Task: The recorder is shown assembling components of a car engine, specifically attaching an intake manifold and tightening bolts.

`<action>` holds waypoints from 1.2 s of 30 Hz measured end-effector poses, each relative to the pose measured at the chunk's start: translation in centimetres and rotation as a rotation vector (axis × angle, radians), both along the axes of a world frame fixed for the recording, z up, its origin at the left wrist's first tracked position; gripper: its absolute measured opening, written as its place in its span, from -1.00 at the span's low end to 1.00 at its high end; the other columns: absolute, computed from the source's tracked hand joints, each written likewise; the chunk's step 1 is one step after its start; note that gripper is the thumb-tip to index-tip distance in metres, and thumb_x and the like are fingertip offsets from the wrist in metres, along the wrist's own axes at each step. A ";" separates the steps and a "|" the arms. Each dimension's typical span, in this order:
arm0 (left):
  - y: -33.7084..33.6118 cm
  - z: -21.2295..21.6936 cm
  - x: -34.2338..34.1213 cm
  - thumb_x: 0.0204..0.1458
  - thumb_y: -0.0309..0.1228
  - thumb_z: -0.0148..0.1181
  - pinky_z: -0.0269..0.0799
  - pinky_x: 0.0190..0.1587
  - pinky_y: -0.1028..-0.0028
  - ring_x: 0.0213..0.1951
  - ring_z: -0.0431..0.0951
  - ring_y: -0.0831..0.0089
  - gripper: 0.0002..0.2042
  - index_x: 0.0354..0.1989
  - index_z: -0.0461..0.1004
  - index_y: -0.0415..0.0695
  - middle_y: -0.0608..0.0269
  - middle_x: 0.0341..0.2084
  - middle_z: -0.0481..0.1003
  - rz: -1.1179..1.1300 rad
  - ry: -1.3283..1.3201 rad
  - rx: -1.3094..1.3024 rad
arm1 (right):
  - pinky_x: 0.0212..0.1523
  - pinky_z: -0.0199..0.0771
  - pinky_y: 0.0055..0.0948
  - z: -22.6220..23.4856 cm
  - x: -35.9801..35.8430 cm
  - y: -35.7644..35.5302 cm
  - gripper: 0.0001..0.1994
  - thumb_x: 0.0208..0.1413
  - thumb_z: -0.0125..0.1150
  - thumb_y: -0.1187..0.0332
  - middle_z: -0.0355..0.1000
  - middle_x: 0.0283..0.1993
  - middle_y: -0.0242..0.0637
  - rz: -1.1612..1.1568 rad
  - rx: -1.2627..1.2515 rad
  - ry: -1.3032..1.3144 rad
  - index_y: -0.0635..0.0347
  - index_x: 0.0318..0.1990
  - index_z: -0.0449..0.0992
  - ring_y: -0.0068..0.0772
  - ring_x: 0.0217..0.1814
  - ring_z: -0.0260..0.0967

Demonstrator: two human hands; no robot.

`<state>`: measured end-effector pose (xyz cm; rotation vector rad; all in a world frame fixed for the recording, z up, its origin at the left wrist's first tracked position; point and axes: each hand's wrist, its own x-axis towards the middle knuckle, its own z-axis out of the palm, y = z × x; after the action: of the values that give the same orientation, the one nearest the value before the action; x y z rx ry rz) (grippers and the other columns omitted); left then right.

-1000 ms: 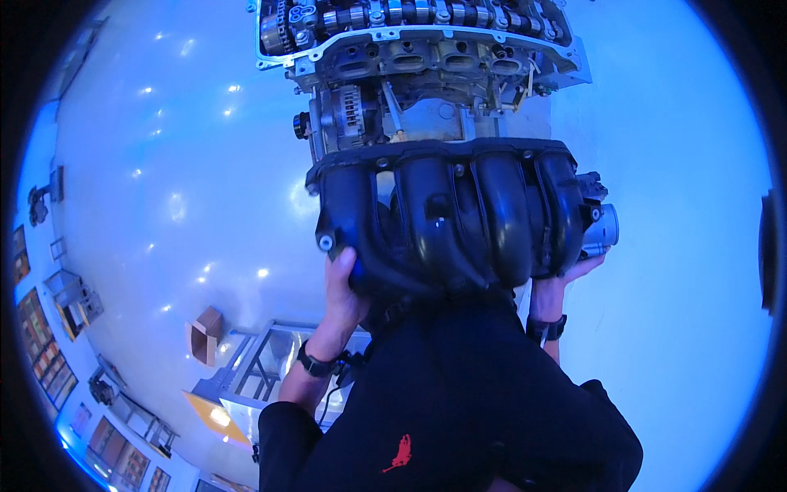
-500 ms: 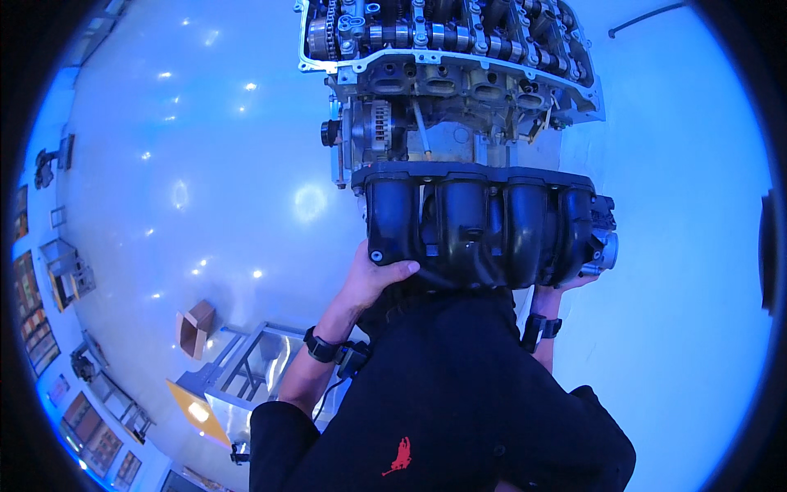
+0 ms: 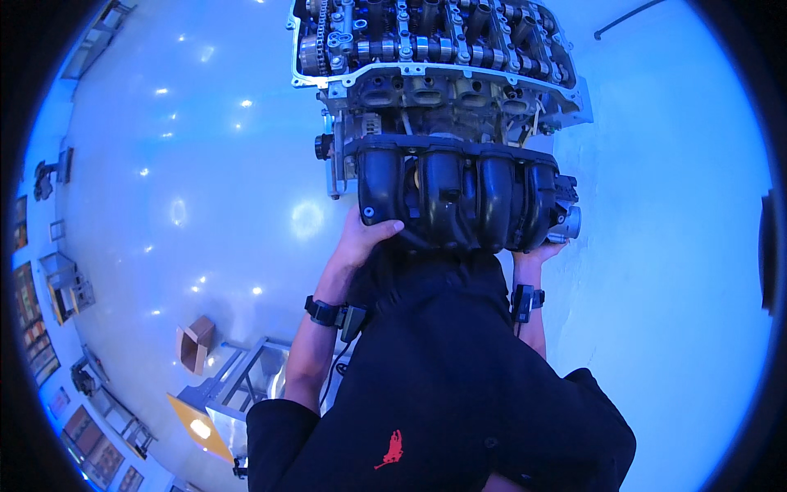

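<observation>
Your left hand (image 3: 365,238) grips the manifold's (image 3: 463,197) lower left corner, fingers curled together over its edge. Your right hand (image 3: 541,250) cups its lower right corner; those fingers are hidden. The manifold sits against the engine (image 3: 434,74), just below the cylinder head.

Around you spreads a glossy pale-blue floor (image 3: 164,164) dotted with reflections of lamps. At your lower left stand a small cardboard box (image 3: 195,344) and a metal-framed glass table (image 3: 246,377); shelves (image 3: 57,287) line the left wall.
</observation>
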<state>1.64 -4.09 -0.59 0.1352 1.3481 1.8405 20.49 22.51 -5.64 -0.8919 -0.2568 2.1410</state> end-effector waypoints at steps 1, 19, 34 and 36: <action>0.1 -0.2 0.0 -0.19 -0.55 0.30 0.36 -0.04 0.45 -0.19 0.47 0.49 -0.56 -0.06 0.36 -0.25 0.27 -0.24 0.48 -0.003 0.008 0.001 | 0.25 0.00 0.13 -0.4 0.0 0.2 -0.22 -0.06 -0.34 -0.35 0.12 0.28 -0.21 -0.010 0.008 -0.004 -0.05 0.22 0.21 0.03 0.31 0.03; 2.1 -2.1 -0.9 -0.14 -0.52 0.28 0.39 -0.13 0.49 -0.27 0.47 0.54 -0.62 -0.10 0.38 -0.26 0.28 -0.29 0.49 0.012 -0.056 0.029 | 0.26 0.02 0.11 0.3 -1.6 -0.2 -0.23 -0.06 -0.43 -0.29 0.14 0.27 -0.16 -0.038 -0.028 -0.106 0.00 0.21 0.22 0.03 0.31 0.03; 3.8 -3.2 -4.7 -0.14 -0.41 0.31 0.35 -0.13 0.49 -0.26 0.46 0.53 -0.66 -0.17 0.44 -0.21 0.28 -0.31 0.49 0.034 -0.067 -0.010 | 0.25 0.05 0.09 0.7 -5.4 2.5 -0.23 -0.03 -0.48 -0.26 0.16 0.25 -0.17 -0.007 0.021 -0.220 0.03 0.21 0.22 0.02 0.30 0.05; 4.1 -3.4 -4.7 -0.16 -0.41 0.33 0.36 -0.15 0.49 -0.28 0.46 0.53 -0.63 -0.15 0.42 -0.24 0.28 -0.31 0.49 0.054 -0.032 0.039 | 0.24 0.07 0.09 0.1 -5.3 3.3 -0.22 -0.03 -0.49 -0.28 0.16 0.25 -0.16 0.035 0.029 -0.142 0.02 0.22 0.21 0.02 0.30 0.06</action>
<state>-3.05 -0.04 -3.95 0.0897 1.3062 1.9070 15.24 25.76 -5.54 -1.0313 -0.3774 2.1029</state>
